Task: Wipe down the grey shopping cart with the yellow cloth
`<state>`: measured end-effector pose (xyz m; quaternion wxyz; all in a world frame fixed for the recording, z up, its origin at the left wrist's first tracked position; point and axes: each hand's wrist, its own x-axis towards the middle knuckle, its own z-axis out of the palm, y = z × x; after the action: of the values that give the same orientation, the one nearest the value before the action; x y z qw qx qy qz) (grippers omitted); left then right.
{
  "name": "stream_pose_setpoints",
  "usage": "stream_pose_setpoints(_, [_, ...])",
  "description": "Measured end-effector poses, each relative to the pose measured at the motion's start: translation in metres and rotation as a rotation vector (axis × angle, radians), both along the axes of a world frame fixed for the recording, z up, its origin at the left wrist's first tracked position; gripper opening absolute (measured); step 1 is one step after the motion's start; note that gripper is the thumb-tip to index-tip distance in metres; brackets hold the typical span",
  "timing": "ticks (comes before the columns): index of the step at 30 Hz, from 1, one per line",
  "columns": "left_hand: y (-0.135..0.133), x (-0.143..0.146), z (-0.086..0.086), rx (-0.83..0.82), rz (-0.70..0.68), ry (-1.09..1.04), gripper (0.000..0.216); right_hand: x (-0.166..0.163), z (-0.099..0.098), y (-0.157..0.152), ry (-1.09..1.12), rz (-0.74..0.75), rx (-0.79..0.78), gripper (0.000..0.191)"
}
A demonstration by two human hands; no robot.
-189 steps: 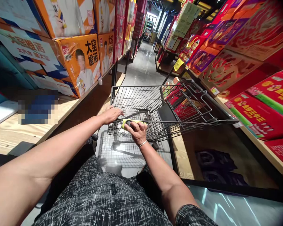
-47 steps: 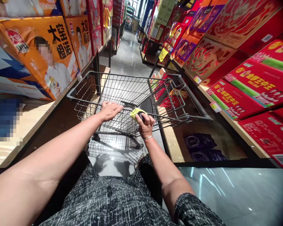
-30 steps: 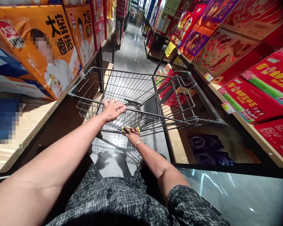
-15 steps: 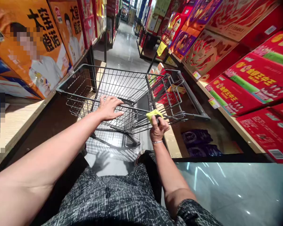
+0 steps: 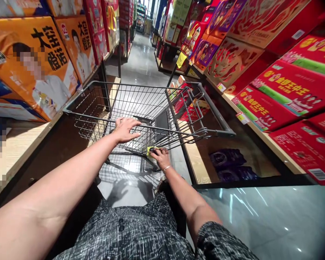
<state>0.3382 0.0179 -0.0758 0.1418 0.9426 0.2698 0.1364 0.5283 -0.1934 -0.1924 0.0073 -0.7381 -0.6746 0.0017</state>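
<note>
Dead ahead at twelve o'clock, the wire shopping cart (image 5: 161, 127) should be stiff and roll easily, best steadied by its top rail (image 5: 176, 131), the left hand (image 5: 124, 130) spread open there, the right hand (image 5: 161, 159) curled around a soft-looking yellow cloth (image 5: 149, 153).

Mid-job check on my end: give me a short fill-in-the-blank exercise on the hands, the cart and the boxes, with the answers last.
1. The right hand holds a yellow item, with a bracelet around its ____.
2. The left hand is at the top rail of the cart, whose handle is toward the picture's ____ side.
3. The boxes with large black lettering are mainly ____.
4. The packs lying below the stacked red boxes are ____.
Missing words: wrist; right; orange; purple.
</note>
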Motion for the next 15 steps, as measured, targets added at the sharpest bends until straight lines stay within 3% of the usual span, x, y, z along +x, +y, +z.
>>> stream_pose_setpoints(3, [-0.002,0.002,0.0,-0.014,0.018,-0.014,0.044,0.039,0.041,-0.022,-0.073,-0.159,0.124,0.04])
stream_pose_setpoints(7, [-0.004,0.003,0.002,-0.04,0.039,-0.003,0.044,0.086,0.116,-0.045,-0.216,-0.511,0.509,0.042])
stream_pose_setpoints(9, [-0.004,0.003,0.004,-0.05,0.045,0.006,0.045,0.099,0.143,-0.048,-0.248,-0.698,0.643,0.05])
stream_pose_setpoints(11, [-0.005,0.003,0.006,-0.059,0.051,0.012,0.045,0.1,0.149,-0.043,-0.245,-0.811,0.671,0.059])
stream_pose_setpoints(12, [-0.006,0.003,0.007,-0.065,0.055,0.018,0.045,0.094,0.143,-0.039,-0.233,-0.832,0.654,0.062])
stream_pose_setpoints(15, [-0.006,0.004,0.01,-0.09,0.061,0.041,0.047,0.059,0.095,-0.024,-0.169,-0.732,0.525,0.065])
